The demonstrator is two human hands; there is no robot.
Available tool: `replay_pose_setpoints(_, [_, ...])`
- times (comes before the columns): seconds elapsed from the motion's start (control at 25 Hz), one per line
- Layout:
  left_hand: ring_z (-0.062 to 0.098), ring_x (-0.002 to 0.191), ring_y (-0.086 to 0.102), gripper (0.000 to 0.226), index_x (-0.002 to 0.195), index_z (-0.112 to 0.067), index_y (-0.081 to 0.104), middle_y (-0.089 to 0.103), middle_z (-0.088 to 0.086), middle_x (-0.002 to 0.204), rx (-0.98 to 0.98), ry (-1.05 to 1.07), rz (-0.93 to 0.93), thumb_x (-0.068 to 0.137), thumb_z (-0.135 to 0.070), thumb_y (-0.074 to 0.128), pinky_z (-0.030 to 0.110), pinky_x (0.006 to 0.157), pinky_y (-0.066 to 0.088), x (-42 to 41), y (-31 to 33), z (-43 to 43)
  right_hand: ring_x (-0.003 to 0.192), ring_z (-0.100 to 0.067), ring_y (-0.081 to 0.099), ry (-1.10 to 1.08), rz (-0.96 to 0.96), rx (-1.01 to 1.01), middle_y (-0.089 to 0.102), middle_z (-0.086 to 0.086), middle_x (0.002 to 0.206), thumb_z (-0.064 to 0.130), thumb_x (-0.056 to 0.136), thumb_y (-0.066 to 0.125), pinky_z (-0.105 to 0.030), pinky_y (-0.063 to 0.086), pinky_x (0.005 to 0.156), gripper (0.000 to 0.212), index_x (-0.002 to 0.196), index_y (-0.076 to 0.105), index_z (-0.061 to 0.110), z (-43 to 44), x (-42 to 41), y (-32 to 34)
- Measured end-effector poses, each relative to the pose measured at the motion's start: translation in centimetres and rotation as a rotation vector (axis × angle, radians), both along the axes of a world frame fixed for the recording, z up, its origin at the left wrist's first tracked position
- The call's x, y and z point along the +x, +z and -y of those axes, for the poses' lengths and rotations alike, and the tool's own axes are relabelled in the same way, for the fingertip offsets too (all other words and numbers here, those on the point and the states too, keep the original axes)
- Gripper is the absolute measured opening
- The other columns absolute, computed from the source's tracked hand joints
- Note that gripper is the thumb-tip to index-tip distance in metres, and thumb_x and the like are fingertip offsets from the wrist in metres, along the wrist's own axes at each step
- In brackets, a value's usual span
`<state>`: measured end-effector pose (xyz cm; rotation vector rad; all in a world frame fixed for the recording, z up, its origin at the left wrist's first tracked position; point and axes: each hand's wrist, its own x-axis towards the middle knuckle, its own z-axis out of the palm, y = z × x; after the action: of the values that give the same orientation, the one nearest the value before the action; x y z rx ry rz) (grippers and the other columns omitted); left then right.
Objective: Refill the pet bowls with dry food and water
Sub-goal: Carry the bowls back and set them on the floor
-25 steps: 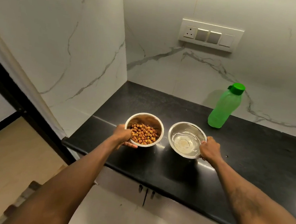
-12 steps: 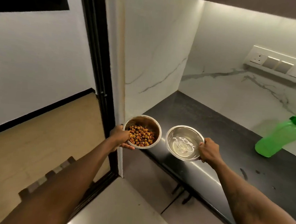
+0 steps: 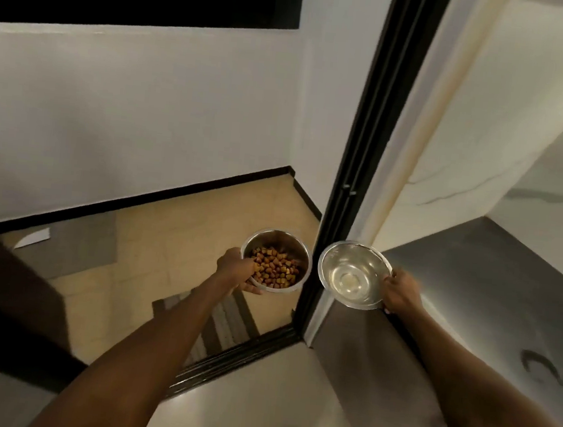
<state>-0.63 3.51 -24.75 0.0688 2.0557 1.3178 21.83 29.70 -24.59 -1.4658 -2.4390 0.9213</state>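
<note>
My left hand (image 3: 237, 268) grips the left rim of a steel bowl (image 3: 279, 244) filled with brown dry food (image 3: 274, 269), held in the air over the beige floor beyond the doorway. My right hand (image 3: 402, 292) grips the right rim of a second steel bowl (image 3: 353, 277) that holds clear water, carried level beside the black door frame (image 3: 356, 172). The two bowls hang side by side, slightly apart, off the counter.
The black countertop (image 3: 493, 288) lies to the right, with white cabinets (image 3: 376, 394) below it. Ahead is a beige tiled floor (image 3: 167, 247) with a grey mat (image 3: 77, 245) and a striped mat (image 3: 225, 321). A dark panel (image 3: 8, 290) stands at the left.
Both bowls have been lifted off the counter and carried left toward the doorway. The view has swung left, so the green bottle and wall switches have left the frame.
</note>
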Motion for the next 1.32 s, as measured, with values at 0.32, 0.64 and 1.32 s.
replay_pose_setpoints(0.32, [0.042,0.064,0.077,0.031,0.12,-0.007,0.065,0.072,0.025,0.108,-0.005,0.363,0.012,0.091,0.0,0.056,0.05,0.059,0.066,-12.3,-3.4,7.5,0.053,-0.027,0.065,0.201,-0.044,-0.153,0.063,-0.016,0.092,0.012,0.099,0.041,-0.025,0.045,0.036,0.02,0.108,0.057,0.006,3.3,-21.0,-2.7])
replay_pose_setpoints(0.64, [0.039,0.067,0.078,0.035,0.124,-0.014,0.06,0.068,0.021,0.117,-0.013,0.598,0.006,0.091,-0.001,0.063,0.045,0.055,0.064,-25.7,-6.4,9.5,0.064,-0.035,0.068,0.316,-0.127,-0.248,0.06,-0.022,0.107,0.013,0.097,0.042,-0.027,0.047,0.034,0.027,0.119,0.056,0.004,3.3,-40.8,-6.4])
replay_pose_setpoints(1.32, [0.04,0.089,0.074,0.043,0.131,-0.011,0.056,0.063,0.021,0.123,0.068,0.868,0.149,0.093,0.008,0.06,0.039,0.05,0.062,-42.3,-18.5,10.8,0.05,-0.032,0.066,0.277,-0.093,-0.353,0.06,-0.022,0.099,0.009,0.102,0.042,-0.031,0.05,0.036,0.024,0.123,0.051,0.001,6.0,-62.0,-19.2])
